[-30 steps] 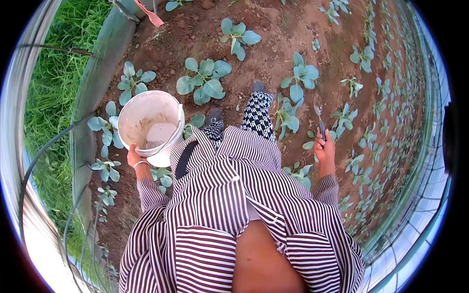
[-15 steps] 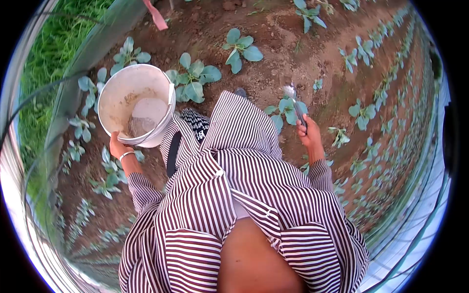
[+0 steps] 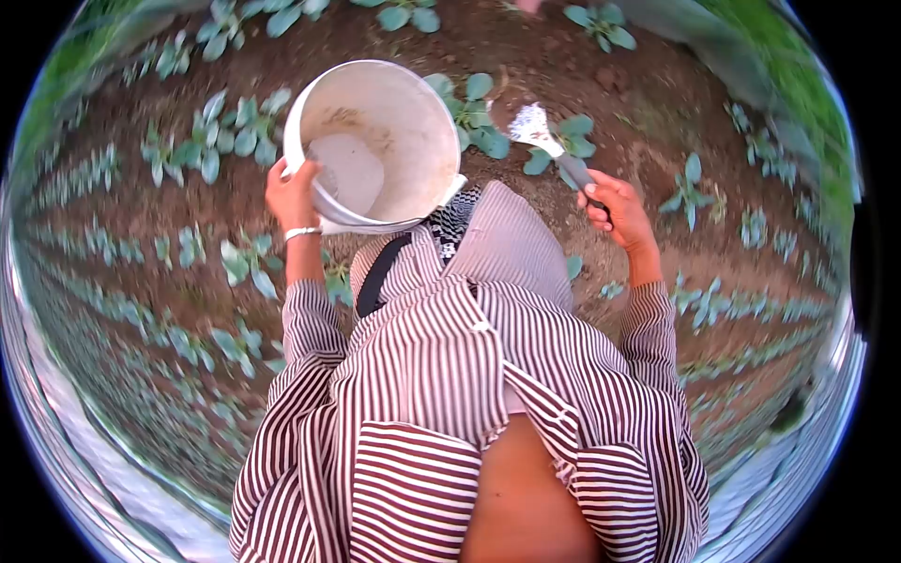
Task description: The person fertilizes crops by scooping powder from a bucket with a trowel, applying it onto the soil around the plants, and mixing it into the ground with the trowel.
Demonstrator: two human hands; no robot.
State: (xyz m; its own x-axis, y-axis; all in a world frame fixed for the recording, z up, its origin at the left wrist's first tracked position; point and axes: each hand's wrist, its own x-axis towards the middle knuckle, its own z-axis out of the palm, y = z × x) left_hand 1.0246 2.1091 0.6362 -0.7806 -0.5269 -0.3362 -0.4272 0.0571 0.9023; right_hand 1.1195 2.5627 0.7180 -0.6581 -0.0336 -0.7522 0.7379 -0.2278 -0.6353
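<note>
My left hand (image 3: 293,195) is closed on the near left rim of a white bucket (image 3: 422,122), which tilts so that its inside shows. Pale grey-white material (image 3: 349,174) lies at the bottom of the bucket, and brownish dirt marks its wall. My right hand (image 3: 621,208) grips the dark handle of a spoon (image 3: 573,170), whose head carries white grainy stuff. That spoon head is over the soil, beside the leaves of a green plant (image 3: 574,139). Another leafy plant (image 3: 483,113) grows just right of the bucket, partly hidden by it.
Rows of young leafy plants (image 3: 249,263) run through brown soil (image 3: 648,113) on both sides. A single plant (image 3: 690,192) stands to the right of my right hand. Netting (image 3: 751,66) and green grass (image 3: 798,56) border the far right; more grass is at the upper left.
My view has turned, so plant rows now show on both sides. In view, the bucket and left hand have moved up and right. The spoon has shifted slightly up and left, its head tilted leftward.
</note>
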